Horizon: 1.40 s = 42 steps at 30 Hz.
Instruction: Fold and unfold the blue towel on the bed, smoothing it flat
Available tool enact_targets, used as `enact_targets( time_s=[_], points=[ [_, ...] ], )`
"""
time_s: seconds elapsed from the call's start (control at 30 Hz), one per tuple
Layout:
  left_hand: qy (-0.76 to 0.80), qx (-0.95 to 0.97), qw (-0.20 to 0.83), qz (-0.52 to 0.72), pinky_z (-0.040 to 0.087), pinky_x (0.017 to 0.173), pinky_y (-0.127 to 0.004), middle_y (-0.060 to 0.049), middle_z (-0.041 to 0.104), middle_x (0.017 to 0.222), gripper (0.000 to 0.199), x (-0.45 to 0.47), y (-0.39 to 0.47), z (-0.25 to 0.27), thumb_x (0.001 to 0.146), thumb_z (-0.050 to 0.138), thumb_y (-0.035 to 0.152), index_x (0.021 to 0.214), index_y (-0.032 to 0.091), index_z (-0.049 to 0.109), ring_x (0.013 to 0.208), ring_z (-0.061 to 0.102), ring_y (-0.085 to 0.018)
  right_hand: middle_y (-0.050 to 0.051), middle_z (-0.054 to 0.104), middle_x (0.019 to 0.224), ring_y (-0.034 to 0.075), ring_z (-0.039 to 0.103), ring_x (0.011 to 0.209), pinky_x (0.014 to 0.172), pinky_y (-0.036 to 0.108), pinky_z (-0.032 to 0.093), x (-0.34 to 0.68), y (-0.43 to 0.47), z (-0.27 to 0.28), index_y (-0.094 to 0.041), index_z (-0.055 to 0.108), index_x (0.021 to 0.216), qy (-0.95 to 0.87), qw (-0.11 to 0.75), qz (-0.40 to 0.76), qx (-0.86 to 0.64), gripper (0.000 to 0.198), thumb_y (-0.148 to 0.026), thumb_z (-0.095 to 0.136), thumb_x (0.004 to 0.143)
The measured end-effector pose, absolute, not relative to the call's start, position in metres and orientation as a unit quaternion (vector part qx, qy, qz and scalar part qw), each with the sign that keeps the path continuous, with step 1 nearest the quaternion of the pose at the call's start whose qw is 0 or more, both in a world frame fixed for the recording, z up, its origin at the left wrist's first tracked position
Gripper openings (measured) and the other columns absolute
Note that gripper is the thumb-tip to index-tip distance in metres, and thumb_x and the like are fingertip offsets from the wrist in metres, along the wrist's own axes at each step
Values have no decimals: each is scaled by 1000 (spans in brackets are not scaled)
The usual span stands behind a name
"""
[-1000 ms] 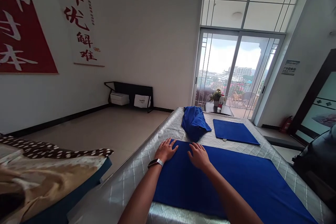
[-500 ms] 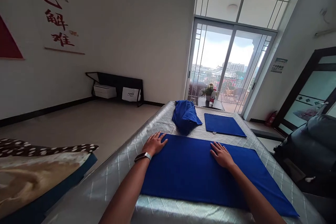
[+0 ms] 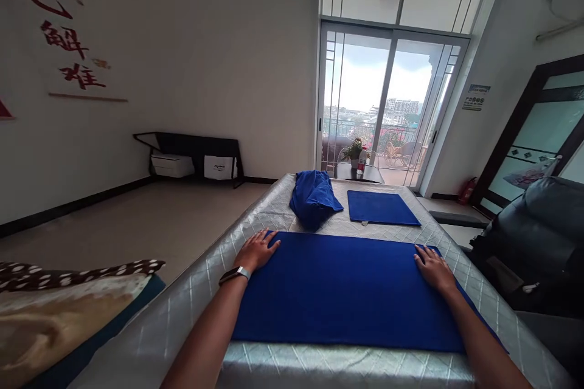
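A blue cloth (image 3: 342, 292) lies spread flat before me on a silvery quilted cover (image 3: 191, 304). My left hand (image 3: 256, 253), with a watch (image 3: 235, 275) at the wrist, presses on the cloth's far left corner, fingers stretched. On the far right corner rests my right hand (image 3: 435, 268), flat with its fingers apart. Beyond the cloth sits a crumpled blue heap of fabric (image 3: 314, 197). To its right lies a smaller, flat blue folded cloth (image 3: 383, 206) with a small pale tag at its near edge.
At left is a cushion or blanket with a dotted brown edge (image 3: 82, 276). A black leather seat (image 3: 538, 237) stands at right. Past the far end, a small table (image 3: 360, 175) holds a plant (image 3: 354, 149) and a bottle (image 3: 362, 161). A black rack (image 3: 196, 144) stands by the wall.
My right hand has slid rightward across the blue cloth to its far right corner. My left hand stays at the left corner. The view has turned slightly right.
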<state>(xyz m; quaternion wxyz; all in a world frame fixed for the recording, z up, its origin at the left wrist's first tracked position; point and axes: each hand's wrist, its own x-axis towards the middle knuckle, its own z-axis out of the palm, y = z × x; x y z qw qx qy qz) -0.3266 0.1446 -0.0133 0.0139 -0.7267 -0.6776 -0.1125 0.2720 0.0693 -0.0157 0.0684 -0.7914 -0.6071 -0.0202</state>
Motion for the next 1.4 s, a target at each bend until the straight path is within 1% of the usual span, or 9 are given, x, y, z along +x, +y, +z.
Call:
enact_targets(
  time_s=[0.07, 0.27, 0.4, 0.5, 0.67, 0.8, 0.93, 1.13, 1.4],
  points=[
    [-677, -727, 14, -114, 26, 121, -46, -8, 39, 162, 61, -327, 144, -13, 101, 32, 57, 153, 28, 43, 148, 36, -28, 1, 26, 167, 25, 23, 153, 124, 47, 19, 276, 70, -17, -32, 31, 158, -588, 71, -21, -806, 65, -57, 21, 99],
    [-672, -729, 10, -134, 24, 122, -46, -7, 42, 160, 59, -328, 146, -15, 101, 35, 57, 151, 28, 46, 148, 36, -28, 8, 29, 166, 26, 26, 152, 123, 48, 23, 306, 66, -23, -21, 31, 159, -554, 58, -30, -830, 72, -57, 16, 98],
    [-676, -724, 14, -139, 22, 122, -46, -7, 43, 159, 58, -327, 146, -16, 101, 35, 56, 151, 28, 47, 148, 36, -28, 10, 40, 161, 27, 30, 151, 123, 49, 20, 285, 68, -10, -19, 44, 153, -562, 60, -97, -819, 63, -43, 25, 98],
    [-675, -725, 19, -134, 23, 122, -46, -7, 44, 159, 57, -326, 144, -14, 101, 35, 55, 151, 28, 46, 148, 36, -28, 13, 49, 154, 26, 35, 148, 123, 46, 22, 227, 75, 10, -14, 51, 146, -622, 99, -130, -766, 57, -31, 29, 97],
    [-671, -729, 21, -133, 25, 121, -46, -6, 44, 159, 57, -325, 143, -13, 101, 36, 55, 150, 29, 46, 147, 37, -28, 8, 51, 153, 22, 40, 145, 121, 40, 29, 73, 80, 35, -19, 53, 146, -753, 183, -37, -631, 53, -35, 34, 99],
    [-676, -725, 19, -131, 26, 120, -46, -7, 43, 159, 56, -325, 145, -14, 101, 36, 54, 149, 28, 47, 148, 37, -28, 7, 45, 158, 22, 35, 148, 124, 40, 24, -39, 79, 36, -20, 48, 149, -818, 184, 55, -542, 56, -44, 35, 100],
    [-673, -729, 22, -124, 25, 121, -46, -8, 42, 160, 58, -326, 145, -14, 101, 34, 55, 151, 27, 45, 148, 36, -28, 6, 36, 163, 25, 25, 152, 124, 47, 19, -89, 83, 27, -24, 41, 154, -833, 148, 113, -521, 60, -51, 33, 101],
    [-672, -730, 24, -122, 26, 120, -45, -8, 43, 160, 57, -324, 142, -10, 101, 35, 55, 150, 28, 47, 147, 38, -28, 2, 24, 167, 24, 16, 155, 125, 48, 11, -48, 89, 16, -30, 32, 158, -812, 114, 120, -560, 63, -57, 28, 101],
    [-673, -728, 20, -128, 26, 121, -45, -7, 44, 159, 58, -324, 142, -10, 101, 34, 55, 151, 27, 47, 147, 38, -28, -3, 23, 168, 20, 15, 155, 126, 43, 11, 106, 84, 15, -36, 29, 158, -768, 56, 74, -634, 63, -61, 21, 101]
  ],
)
